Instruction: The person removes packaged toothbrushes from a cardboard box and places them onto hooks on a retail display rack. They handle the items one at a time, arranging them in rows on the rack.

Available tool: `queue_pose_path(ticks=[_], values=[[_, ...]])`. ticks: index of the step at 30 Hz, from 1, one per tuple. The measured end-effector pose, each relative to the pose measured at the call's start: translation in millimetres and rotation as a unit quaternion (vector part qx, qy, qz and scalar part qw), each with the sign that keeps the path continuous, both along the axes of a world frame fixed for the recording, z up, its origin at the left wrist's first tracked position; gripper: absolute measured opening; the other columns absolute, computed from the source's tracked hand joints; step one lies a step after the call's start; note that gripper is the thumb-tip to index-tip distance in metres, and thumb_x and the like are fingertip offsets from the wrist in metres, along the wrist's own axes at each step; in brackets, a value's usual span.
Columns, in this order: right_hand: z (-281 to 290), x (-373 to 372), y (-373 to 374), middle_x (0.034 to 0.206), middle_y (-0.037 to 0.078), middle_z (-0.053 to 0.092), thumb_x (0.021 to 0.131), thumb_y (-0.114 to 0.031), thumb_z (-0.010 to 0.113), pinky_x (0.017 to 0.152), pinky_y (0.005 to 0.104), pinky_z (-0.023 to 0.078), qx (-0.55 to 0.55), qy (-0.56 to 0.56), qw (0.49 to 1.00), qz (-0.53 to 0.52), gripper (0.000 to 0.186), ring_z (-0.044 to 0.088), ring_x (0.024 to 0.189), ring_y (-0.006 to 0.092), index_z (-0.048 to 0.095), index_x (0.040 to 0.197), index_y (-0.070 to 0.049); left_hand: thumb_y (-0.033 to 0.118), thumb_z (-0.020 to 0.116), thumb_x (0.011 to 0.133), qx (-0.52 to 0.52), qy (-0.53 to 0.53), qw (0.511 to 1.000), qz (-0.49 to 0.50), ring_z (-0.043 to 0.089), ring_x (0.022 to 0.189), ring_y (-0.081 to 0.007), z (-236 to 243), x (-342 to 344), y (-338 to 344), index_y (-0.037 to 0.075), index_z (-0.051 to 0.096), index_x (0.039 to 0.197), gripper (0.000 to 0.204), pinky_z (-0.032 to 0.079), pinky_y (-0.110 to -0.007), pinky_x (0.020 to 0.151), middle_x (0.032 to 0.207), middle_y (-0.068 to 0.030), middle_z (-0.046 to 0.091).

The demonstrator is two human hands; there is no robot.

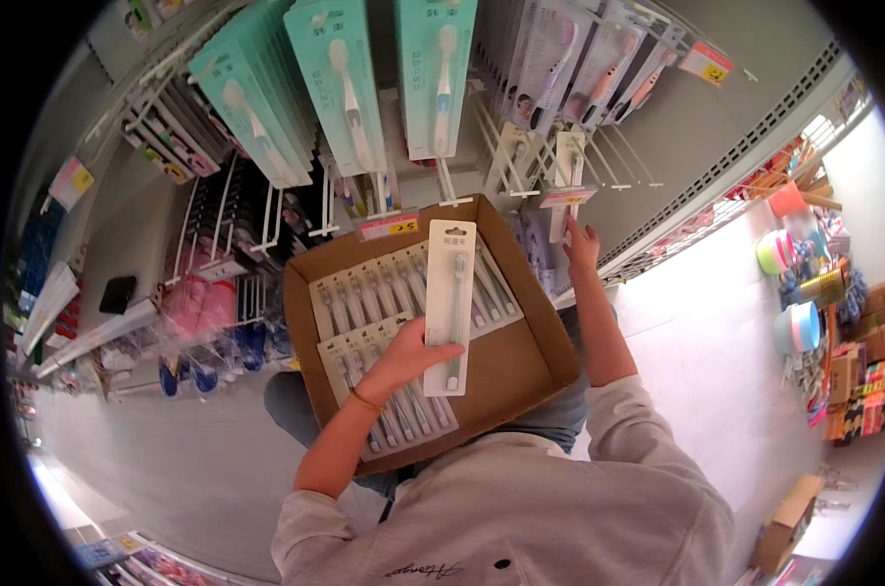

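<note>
My left hand (408, 356) is closed on a packaged toothbrush (449, 303), a tall pale card with a clear front, held upright above an open cardboard box (535, 376). More packaged toothbrushes (369, 293) of the same kind lie in rows inside the box, which rests on my lap. To the right, my right hand (583, 248) is raised to the lower end of another pale toothbrush package (567, 176) on a rack hook. Its fingertips and thumb are at that package's edge, and the grip looks light. A price tag (567, 197) partly covers this package.
Mint-green toothbrush packs (330, 88) hang in rows above the box. Clear toothbrush packs (550, 68) hang at upper right, over protruding wire hooks (613, 161). A black phone-like object (118, 294) lies on the left shelf. Colourful tubs (799, 327) stand across the aisle.
</note>
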State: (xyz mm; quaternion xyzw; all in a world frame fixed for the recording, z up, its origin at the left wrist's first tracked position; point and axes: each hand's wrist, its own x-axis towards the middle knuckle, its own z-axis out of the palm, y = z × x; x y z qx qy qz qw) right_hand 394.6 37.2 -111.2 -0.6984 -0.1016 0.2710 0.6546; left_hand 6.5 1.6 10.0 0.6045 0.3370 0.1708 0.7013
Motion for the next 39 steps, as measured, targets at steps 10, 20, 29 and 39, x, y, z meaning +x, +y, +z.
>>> queue_pose_path(ticks=[10,20,29,39], values=[[105.7,-125.9,-93.2,0.115,0.006,0.059,0.087,-0.007,0.054,0.089,0.0266,0.043,0.019,-0.193,0.942,0.273,0.032,0.055,0.100,0.0139,0.054,0.119,-0.002,0.021,0.055,0.093,-0.045,-0.027,0.999,0.010,0.052,0.082,-0.0060,-31.2,-5.9,0.1,-0.001,0.060,0.110,0.028,0.045,-0.024,0.074,0.093,0.0010,0.061],[85.6,-209.0,-142.8,0.091,0.003,0.065,0.088,-0.007,0.061,0.071,0.0207,0.046,-0.002,0.019,0.923,0.385,0.022,0.058,0.081,0.0067,0.058,0.108,0.000,0.019,0.054,0.094,-0.006,-0.002,1.000,-0.007,0.054,0.087,-0.0063,-24.9,0.7,2.0,-0.001,0.060,0.112,0.028,0.046,-0.024,0.076,0.096,0.0013,0.062],[95.5,-202.8,-151.9,0.090,0.003,0.064,0.088,-0.009,0.061,0.071,0.0225,0.048,0.036,0.038,0.909,0.414,0.020,0.059,0.078,0.0073,0.059,0.105,0.001,0.015,0.055,0.093,-0.021,-0.027,0.999,-0.026,0.056,0.088,-0.0077,-15.9,7.2,-2.1,0.000,0.055,0.118,0.029,0.047,-0.025,0.077,0.098,-0.0024,0.063],[113.3,-139.0,-148.8,0.095,0.004,0.064,0.094,-0.016,0.052,0.073,0.0295,0.053,0.102,0.168,0.972,0.131,0.020,0.063,0.082,0.0127,0.056,0.108,-0.002,0.018,0.064,0.082,0.340,0.155,0.920,-0.119,0.055,0.106,-0.0290,-25.1,-0.8,3.4,0.005,0.054,0.118,0.039,0.045,-0.036,0.090,0.114,-0.0144,0.056]])
